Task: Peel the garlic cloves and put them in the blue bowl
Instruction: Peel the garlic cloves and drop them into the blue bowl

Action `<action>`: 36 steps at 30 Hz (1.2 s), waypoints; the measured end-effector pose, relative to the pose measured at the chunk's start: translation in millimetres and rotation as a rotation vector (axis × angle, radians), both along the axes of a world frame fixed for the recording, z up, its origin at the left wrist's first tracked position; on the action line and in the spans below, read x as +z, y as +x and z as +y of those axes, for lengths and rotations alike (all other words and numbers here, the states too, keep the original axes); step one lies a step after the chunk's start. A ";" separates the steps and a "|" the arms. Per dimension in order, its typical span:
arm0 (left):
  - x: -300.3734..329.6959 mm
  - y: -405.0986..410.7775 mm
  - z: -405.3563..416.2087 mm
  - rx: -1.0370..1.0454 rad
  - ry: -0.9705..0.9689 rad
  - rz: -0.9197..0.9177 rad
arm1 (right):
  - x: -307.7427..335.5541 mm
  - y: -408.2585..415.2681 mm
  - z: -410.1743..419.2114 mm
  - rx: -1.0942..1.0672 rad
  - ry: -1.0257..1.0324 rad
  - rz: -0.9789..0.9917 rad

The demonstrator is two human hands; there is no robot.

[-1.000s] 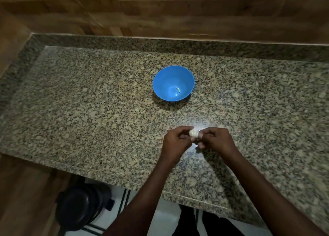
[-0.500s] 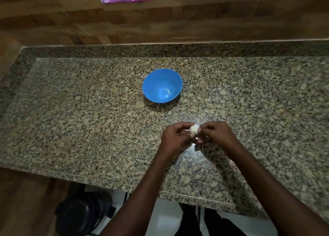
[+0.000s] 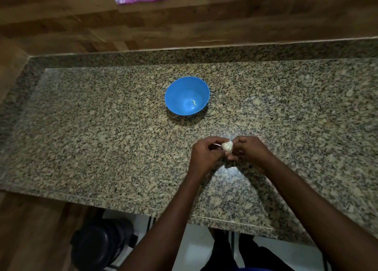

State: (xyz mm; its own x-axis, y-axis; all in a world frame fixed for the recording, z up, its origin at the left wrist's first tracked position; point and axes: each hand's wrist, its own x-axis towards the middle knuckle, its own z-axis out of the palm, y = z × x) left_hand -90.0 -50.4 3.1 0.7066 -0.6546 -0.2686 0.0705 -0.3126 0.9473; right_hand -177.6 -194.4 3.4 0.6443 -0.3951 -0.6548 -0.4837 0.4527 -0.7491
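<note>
We see one white garlic bulb (image 3: 227, 146) pinched between our left hand (image 3: 205, 155) and right hand (image 3: 252, 152), above the speckled granite counter (image 3: 102, 139). Farther left stands one round blue plastic bowl (image 3: 180, 90) holding one pale piece (image 3: 194, 102).

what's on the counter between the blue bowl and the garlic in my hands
Nothing: the head view shows bare granite counter between the blue bowl and the garlic.

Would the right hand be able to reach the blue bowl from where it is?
Probably yes: bare countertop lies between the right hand and the blue bowl, though it grips the garlic.
</note>
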 end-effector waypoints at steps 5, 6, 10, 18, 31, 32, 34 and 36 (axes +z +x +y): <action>0.8 -8.3 -3.8 0.116 0.019 -0.079 | -5.7 3.6 8.6 -0.170 0.004 0.034; 0.4 -8.1 -3.7 0.135 0.024 -0.059 | -6.8 2.5 9.2 -0.197 0.011 0.038; -4.7 -4.2 -1.0 0.168 0.050 0.000 | -6.6 -1.4 12.2 -0.185 0.066 0.026; -7.9 1.7 0.9 0.150 0.044 0.045 | -5.2 -6.8 12.4 -0.095 0.089 -0.001; -18.1 -0.1 6.8 0.227 0.116 -0.037 | -15.4 -13.5 20.8 -0.142 0.028 -0.011; -18.5 0.0 8.3 0.252 0.156 -0.132 | -17.1 -16.4 19.5 -0.134 -0.052 0.034; -23.2 3.0 13.1 0.244 0.211 -0.345 | -20.2 -22.0 14.7 -0.045 -0.278 0.130; -28.1 6.8 17.4 0.159 0.276 -0.485 | -19.8 -23.7 9.9 0.099 -0.459 0.207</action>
